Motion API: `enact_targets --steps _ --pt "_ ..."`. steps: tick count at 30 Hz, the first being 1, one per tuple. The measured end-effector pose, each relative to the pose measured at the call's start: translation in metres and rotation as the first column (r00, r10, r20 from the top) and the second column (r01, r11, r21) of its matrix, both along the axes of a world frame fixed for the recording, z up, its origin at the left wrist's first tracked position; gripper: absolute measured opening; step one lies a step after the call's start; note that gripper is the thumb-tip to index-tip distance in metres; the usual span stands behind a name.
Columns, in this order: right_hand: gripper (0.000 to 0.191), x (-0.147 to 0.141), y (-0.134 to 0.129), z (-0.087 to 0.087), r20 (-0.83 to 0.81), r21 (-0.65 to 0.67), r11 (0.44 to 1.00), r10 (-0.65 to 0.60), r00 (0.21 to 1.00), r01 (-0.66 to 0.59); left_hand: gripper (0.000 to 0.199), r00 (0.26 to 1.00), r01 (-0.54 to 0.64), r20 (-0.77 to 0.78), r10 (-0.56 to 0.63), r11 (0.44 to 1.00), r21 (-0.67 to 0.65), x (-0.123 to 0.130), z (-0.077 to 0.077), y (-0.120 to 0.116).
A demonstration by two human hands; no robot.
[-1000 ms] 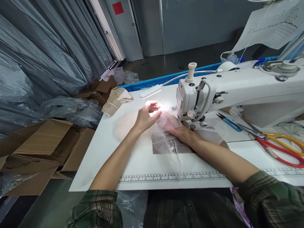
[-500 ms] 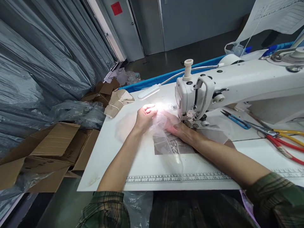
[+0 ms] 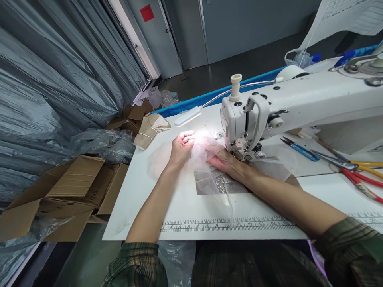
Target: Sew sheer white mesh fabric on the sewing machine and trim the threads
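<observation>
A sheer pale pink fabric [image 3: 200, 157] is bunched between my hands, and its thin end trails down over the table toward the printed ruler strip. My left hand [image 3: 181, 148] pinches its left side, fingers curled together under the bright lamp light. On the other side my right hand [image 3: 220, 158] holds the fabric from beneath, its fingers partly covered by the sheer layers. Right beside that hand is the needle end of a white sewing machine [image 3: 239, 119]. More of the sheer cloth seems to lie on the table left of my left hand.
A small lamp [image 3: 188, 116] on a bendy neck hangs just beyond my hands. Blue thread snips [image 3: 301, 149] and red-handled scissors [image 3: 359, 185] lie at the right. A wrapped bundle [image 3: 151, 129] sits at the table's far left corner. Open cardboard boxes [image 3: 74, 175] stand left of the table.
The fabric is gathered more over my right hand, whose fingers have drawn slightly toward me. My left hand keeps its pinch almost in place. The whole view has shifted slightly.
</observation>
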State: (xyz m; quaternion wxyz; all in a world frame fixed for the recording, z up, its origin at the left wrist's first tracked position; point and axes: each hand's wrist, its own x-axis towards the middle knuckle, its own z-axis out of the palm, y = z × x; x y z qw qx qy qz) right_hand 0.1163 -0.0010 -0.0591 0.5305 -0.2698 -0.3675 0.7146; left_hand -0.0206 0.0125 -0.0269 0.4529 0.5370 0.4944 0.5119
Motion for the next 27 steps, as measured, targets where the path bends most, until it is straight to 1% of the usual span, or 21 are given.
enact_targets --steps 2,4,6,7,9,10,11,12,13,14,16,17,19,21,23,25,26,27 --pt "0.035 -0.001 -0.001 0.000 -0.071 0.002 1.000 0.015 0.997 -0.015 0.037 0.999 0.020 -0.036 -0.019 1.000 0.016 -0.002 0.000 0.000" --pt "0.035 -0.001 -0.001 0.000 -0.097 0.003 1.000 0.022 0.995 -0.022 0.036 0.995 0.042 -0.093 -0.037 0.997 0.059 -0.005 0.001 -0.002" --pt "0.035 -0.002 -0.002 0.001 -0.100 -0.002 1.000 0.028 0.995 -0.028 0.044 0.975 0.114 -0.207 -0.087 0.986 0.121 -0.006 0.004 -0.007" --pt "0.035 -0.002 -0.003 0.001 -0.104 -0.004 1.000 0.028 0.994 -0.029 0.052 0.949 0.162 -0.294 -0.111 0.975 0.155 -0.006 0.006 -0.010" --pt "0.038 -0.002 -0.004 0.002 -0.106 -0.011 1.000 0.004 0.994 -0.005 0.072 0.862 0.256 -0.492 -0.120 0.941 0.220 -0.005 0.011 -0.017" --pt "0.040 -0.002 -0.005 0.002 -0.104 -0.022 1.000 -0.019 0.994 0.017 0.073 0.816 0.288 -0.569 -0.104 0.926 0.244 -0.005 0.013 -0.020" --pt "0.041 -0.002 -0.005 0.002 -0.098 -0.038 0.998 -0.045 0.994 0.042 0.067 0.783 0.302 -0.616 -0.084 0.918 0.258 -0.005 0.016 -0.022" --pt "0.042 -0.002 -0.006 0.002 -0.088 -0.057 0.996 -0.070 0.994 0.065 0.054 0.774 0.296 -0.629 -0.070 0.919 0.262 -0.006 0.019 -0.024" --pt "0.041 -0.002 -0.006 0.002 -0.076 -0.078 0.994 -0.086 0.993 0.080 0.041 0.794 0.274 -0.603 -0.074 0.929 0.247 -0.008 0.022 -0.025" --pt "0.040 -0.001 -0.007 0.003 -0.064 -0.096 0.992 -0.089 0.994 0.083 0.032 0.837 0.240 -0.540 -0.091 0.947 0.213 -0.011 0.025 -0.026" --pt "0.038 0.000 -0.009 0.004 -0.050 -0.114 0.991 -0.073 0.996 0.067 0.027 0.938 0.163 -0.326 -0.121 0.981 0.107 -0.021 0.032 -0.029" --pt "0.036 0.000 -0.011 0.006 -0.050 -0.115 0.992 -0.053 0.997 0.047 0.026 0.970 0.145 -0.203 -0.134 0.989 0.042 -0.028 0.035 -0.032" --pt "0.033 0.001 -0.018 0.012 -0.056 -0.117 0.993 0.009 0.998 -0.015 0.025 0.988 0.152 0.006 -0.152 0.985 -0.082 -0.041 0.040 -0.040" --pt "0.035 0.001 -0.028 0.022 -0.046 -0.135 0.987 0.080 0.996 -0.086 0.025 0.982 0.158 0.133 -0.137 0.974 -0.162 -0.052 0.043 -0.053" --pt "0.040 0.002 -0.041 0.034 -0.008 -0.174 0.974 0.143 0.990 -0.142 0.034 0.976 0.160 0.181 -0.121 0.962 -0.220 -0.061 0.043 -0.069" --pt "0.045 0.005 -0.056 0.045 0.040 -0.212 0.960 0.197 0.980 -0.185 0.043 0.975 0.182 0.171 -0.140 0.948 -0.263 -0.067 0.043 -0.085" --pt "0.048 0.007 -0.064 0.049 0.063 -0.228 0.953 0.221 0.973 -0.202 0.042 0.973 0.208 0.161 -0.167 0.937 -0.281 -0.069 0.042 -0.092" --pt "0.051 0.010 -0.072 0.052 0.088 -0.241 0.945 0.248 0.965 -0.221 0.036 0.967 0.239 0.161 -0.199 0.926 -0.291 -0.071 0.042 -0.097"
